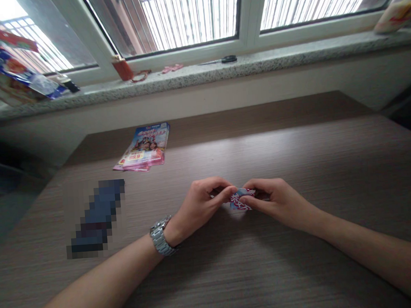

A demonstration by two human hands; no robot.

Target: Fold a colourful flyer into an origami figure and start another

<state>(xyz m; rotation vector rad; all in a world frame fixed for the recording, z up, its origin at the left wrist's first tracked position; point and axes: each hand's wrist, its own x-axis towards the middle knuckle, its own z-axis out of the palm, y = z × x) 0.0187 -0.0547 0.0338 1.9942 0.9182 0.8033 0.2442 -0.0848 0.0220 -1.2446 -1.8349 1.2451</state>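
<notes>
Between my two hands is a small piece of printed paper (240, 200), folded, in pink, white and blue. My left hand (210, 196), with a metal watch (161, 236) on the wrist, pinches its left side between thumb and fingers. On the other side, my right hand (273, 197) pinches the paper's right edge with thumb and forefinger. The fingers cover part of the paper, so its full shape is hidden. Farther back on the left lies a stack of flyers (145, 146) in similar colours.
A dark, pixelated flat object (99, 217) lies left on the brown wooden table (297, 152). Along the stone windowsill (193, 75) are scissors (229, 59), an orange-red case (122, 68), a pink item (172, 68), snack packaging (10, 74) and a bottle (398, 11).
</notes>
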